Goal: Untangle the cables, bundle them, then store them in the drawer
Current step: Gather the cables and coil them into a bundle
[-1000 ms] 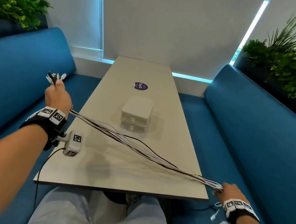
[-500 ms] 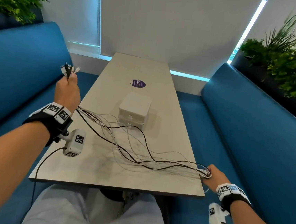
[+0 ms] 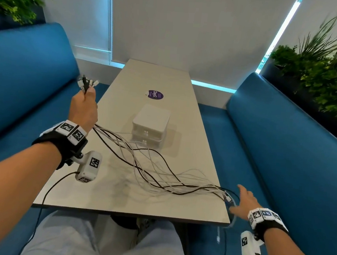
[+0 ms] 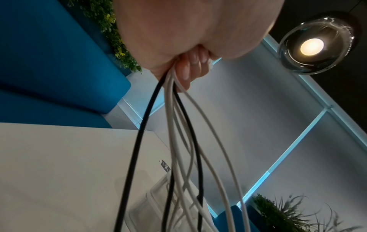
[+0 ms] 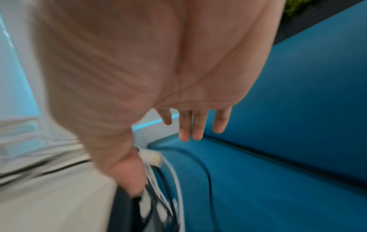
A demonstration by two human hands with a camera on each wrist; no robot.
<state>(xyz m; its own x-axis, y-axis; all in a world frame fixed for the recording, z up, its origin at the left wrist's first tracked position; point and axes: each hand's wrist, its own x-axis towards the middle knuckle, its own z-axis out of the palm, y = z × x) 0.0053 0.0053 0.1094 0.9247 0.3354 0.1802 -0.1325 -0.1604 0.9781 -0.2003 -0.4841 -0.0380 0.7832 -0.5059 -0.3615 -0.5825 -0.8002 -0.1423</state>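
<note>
Right hand (image 3: pixel 243 202) is letting go of black and white cables (image 3: pixel 158 175), fingers (image 5: pixel 196 125) now spreading straight; freed plug ends are dropping over near right table edge (image 3: pixel 223 222). Strands, taut a second ago, are sagging in loose waves.

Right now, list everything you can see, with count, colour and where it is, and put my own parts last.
cables: several, white and black, slack across the table, far ends over its right edge
drawer unit: one, white, mid-table, drawers closed
sticker: one, purple, beyond the drawer unit
table: one, pale grey, centre
benches: two, blue, either side
plants: two, green, behind the benches
lamp: one, lit, overhead
left hand: grips the cables near their plugs, raised
right hand: fingers spread, by the cable ends at the table's right edge
</note>
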